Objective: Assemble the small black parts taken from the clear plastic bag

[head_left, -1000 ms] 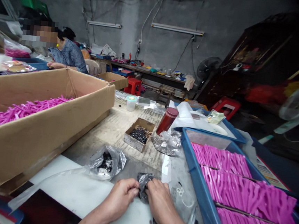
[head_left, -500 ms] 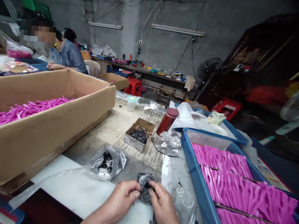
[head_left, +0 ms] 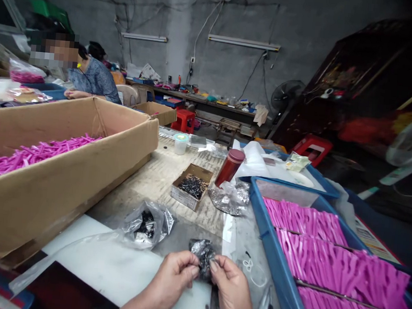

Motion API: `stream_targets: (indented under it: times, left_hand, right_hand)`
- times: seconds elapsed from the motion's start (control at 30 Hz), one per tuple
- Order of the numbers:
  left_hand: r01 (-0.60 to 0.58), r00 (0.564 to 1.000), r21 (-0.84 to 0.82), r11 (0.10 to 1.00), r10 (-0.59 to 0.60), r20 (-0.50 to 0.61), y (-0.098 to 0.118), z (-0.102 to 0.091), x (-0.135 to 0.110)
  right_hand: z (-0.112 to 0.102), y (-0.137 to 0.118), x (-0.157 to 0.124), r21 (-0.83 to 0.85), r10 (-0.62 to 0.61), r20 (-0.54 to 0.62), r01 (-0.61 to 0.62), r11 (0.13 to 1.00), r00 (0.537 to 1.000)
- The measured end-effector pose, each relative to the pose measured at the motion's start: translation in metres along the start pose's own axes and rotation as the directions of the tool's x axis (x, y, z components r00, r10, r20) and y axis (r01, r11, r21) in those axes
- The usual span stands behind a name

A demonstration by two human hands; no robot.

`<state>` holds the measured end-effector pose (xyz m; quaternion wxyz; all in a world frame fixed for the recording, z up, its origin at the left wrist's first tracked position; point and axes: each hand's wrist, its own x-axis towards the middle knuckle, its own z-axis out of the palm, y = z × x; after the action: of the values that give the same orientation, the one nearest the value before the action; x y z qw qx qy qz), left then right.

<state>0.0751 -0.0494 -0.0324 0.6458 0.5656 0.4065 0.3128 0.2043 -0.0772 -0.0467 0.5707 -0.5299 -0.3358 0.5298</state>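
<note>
Seemingly for steadiness, a dark plastic bag [head_left: 205, 256] is finger-pinched at both sides by left hand [head_left: 172, 277] and right hand [head_left: 234, 288].

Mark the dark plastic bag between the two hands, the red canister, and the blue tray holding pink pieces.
Dark plastic bag [head_left: 204, 261], head view: middle of its crumpled surface.
Red canister [head_left: 229, 170], head view: side of its body.
Blue tray [head_left: 272, 249], head view: its left wall.

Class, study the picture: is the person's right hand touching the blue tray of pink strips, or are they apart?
Apart. The head view shows grey tabletop and a loose white cord between the right hand and the blue tray.
</note>
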Motion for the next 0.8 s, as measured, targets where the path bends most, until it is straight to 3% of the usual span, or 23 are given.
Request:
stream_targets:
  times: [0.2, 0.5, 0.8]
  left_hand:
    - [0.019, 0.999, -0.154, 0.988, -0.014, 0.033, 0.002, 0.004, -0.001]
    - [0.06, 0.998, -0.23, 0.971, -0.054, 0.034, 0.0, 0.005, -0.001]
    - [0.067, 0.998, -0.251, 0.966, -0.068, 0.002, 0.002, 0.006, -0.003]
  right_hand:
    - [0.007, 0.008, -0.006, 0.055, -0.008, -0.053, 0.011, 0.998, 0.999]
    - [0.006, 0.008, -0.014, -0.195, -0.125, -0.012, 0.12, 0.973, 0.992]
    - [0.009, 0.006, -0.019, -0.147, -0.13, -0.045, 0.123, 0.982, 0.99]
